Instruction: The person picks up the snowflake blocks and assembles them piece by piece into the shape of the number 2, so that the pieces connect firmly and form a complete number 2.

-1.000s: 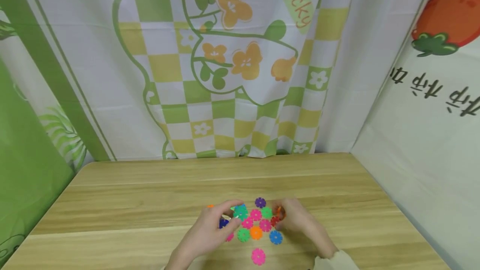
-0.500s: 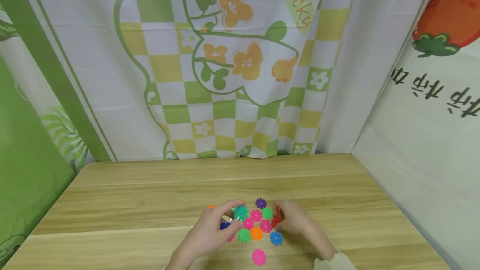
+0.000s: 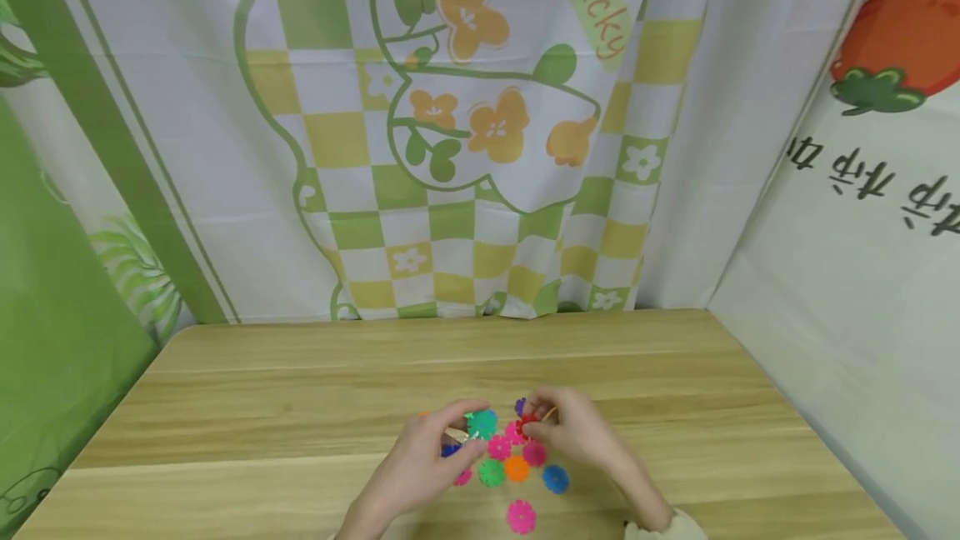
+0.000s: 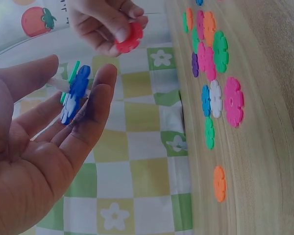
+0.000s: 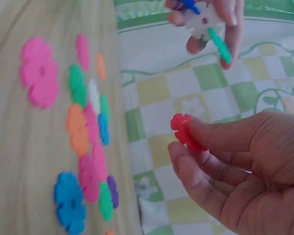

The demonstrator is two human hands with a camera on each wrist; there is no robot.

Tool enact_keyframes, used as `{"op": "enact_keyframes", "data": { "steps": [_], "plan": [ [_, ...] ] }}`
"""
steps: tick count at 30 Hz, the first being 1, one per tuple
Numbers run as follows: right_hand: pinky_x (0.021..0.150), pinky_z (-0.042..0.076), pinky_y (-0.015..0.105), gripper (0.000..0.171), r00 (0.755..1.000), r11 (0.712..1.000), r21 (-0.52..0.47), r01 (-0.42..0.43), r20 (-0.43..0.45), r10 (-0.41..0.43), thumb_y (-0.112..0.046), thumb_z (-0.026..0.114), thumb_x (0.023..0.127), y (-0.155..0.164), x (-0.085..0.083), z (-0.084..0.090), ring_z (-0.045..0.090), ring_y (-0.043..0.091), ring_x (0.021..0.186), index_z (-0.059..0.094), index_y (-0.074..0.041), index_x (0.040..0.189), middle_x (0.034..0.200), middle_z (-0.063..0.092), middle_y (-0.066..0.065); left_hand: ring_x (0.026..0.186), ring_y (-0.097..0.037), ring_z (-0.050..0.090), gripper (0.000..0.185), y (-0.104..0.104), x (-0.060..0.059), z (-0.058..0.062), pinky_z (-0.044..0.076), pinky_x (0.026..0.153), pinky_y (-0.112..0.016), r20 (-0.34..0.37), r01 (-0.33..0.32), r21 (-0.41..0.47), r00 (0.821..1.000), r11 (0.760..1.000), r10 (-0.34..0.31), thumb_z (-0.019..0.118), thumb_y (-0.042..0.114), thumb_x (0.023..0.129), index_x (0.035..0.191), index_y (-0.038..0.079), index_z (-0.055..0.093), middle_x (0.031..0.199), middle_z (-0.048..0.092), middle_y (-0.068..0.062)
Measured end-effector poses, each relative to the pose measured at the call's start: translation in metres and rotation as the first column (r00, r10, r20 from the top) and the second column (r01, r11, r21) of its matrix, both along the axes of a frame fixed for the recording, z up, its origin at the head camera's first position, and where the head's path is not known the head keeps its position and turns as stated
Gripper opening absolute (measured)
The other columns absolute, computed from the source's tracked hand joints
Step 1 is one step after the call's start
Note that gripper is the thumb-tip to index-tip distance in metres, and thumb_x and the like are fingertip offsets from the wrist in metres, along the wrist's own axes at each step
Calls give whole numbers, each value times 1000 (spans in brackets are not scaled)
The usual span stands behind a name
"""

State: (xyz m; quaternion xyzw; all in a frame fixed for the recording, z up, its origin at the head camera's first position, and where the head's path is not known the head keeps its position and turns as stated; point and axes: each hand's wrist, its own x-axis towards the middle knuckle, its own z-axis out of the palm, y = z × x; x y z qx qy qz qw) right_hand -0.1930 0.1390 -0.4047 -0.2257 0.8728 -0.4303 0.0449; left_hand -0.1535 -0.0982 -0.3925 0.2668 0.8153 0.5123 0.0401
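Observation:
My left hand (image 3: 416, 457) holds a small cluster of interlocking snowflake discs. In it, a blue disc (image 4: 78, 85), a green disc (image 5: 220, 46) and a white disc (image 5: 206, 22) are slotted together at angles. A red snowflake disc (image 5: 183, 129) is pinched between the thumb and fingers of my right hand (image 3: 581, 432), raised close over the loose discs. A short gap separates the red disc from the cluster in both wrist views.
Loose discs lie on the wooden table (image 3: 300, 390) between and in front of the hands. Among them are an orange disc (image 3: 516, 468), a blue disc (image 3: 556, 478) and a pink disc (image 3: 521, 516) closest to me. A patterned curtain (image 3: 465, 257) hangs behind.
My right hand has picked up the red disc at the right of the pile and moved left with it, towards the cluster. The left hand has stayed nearly still, keeping its hold.

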Motion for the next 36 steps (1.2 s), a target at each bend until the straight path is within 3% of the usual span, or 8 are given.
{"op": "enact_keyframes", "data": {
  "steps": [7,15,28,36],
  "plan": [
    [59,53,23,10,999,998,-53,15,-34,-17,-6,74,83,-11,6,12,59,10,68,66,-3,88,78,64,0,75,-19,70,46,-1,-1,2,54,58,-19,47,-20,5,999,1000,20,62,24,95,130,-4,53,101,67,-15],
    [61,55,24,10,995,989,-135,-58,-91,46,-7,75,82,-18,10,15,61,8,69,66,-5,85,77,66,0,75,-20,70,49,1,-4,1,55,59,-21,107,-40,0,993,999,40,59,26,96,130,-10,52,95,68,-11],
    [62,56,22,9,993,974,-207,-91,-93,73,-6,75,81,-22,12,12,66,15,68,67,-7,85,79,68,3,68,-16,70,47,2,-3,-1,55,55,-23,135,24,59,990,998,-32,57,21,97,130,-12,50,92,68,-8],
    [61,55,22,13,974,975,-198,-104,-221,59,-2,77,77,-25,15,12,64,7,66,68,-11,76,75,68,-1,62,-7,65,45,2,-1,0,52,50,-22,94,45,22,994,999,-47,58,17,97,132,-9,49,86,67,-3]
  ]
}}
